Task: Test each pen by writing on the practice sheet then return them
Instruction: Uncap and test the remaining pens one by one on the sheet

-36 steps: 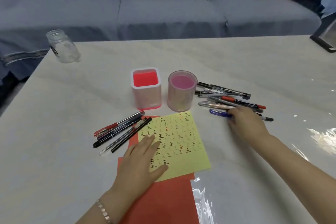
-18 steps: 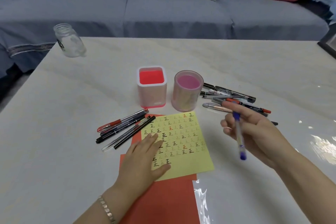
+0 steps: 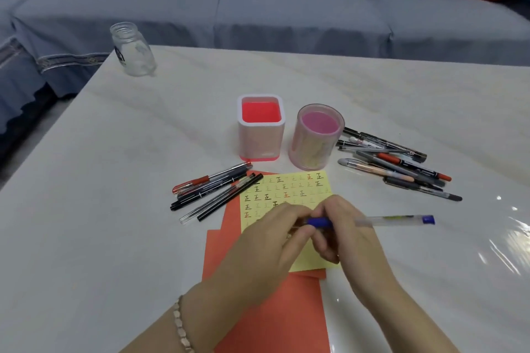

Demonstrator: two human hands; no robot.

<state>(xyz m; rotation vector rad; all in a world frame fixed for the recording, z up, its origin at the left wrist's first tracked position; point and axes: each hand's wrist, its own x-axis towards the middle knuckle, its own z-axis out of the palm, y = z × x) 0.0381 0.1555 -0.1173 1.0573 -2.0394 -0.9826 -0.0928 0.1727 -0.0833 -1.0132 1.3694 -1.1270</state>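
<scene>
Fingers (image 3: 299, 233) of left hand (image 3: 269, 241) and right hand (image 3: 354, 241) in a pinch on blue pen (image 3: 395, 220), over practice sheet (image 3: 289, 189) on table (image 3: 143, 180).

Both hands meet over the yellow practice sheet (image 3: 289, 189), toward the table's (image 3: 114, 209) near edge. Left hand (image 3: 272, 243) pinches the blue pen (image 3: 395, 221) at its blue end. Right hand (image 3: 352, 241) grips the clear barrel, which sticks out level to the right. Sheet lies on red paper (image 3: 275, 318). Square holder (image 3: 261, 137) and round holder (image 3: 314, 149) stand side by side mid-table. Left pen pile (image 3: 212, 192) and right pen pile (image 3: 395, 163) flank them. Glass jar (image 3: 133, 50) stands at the far left corner.
</scene>
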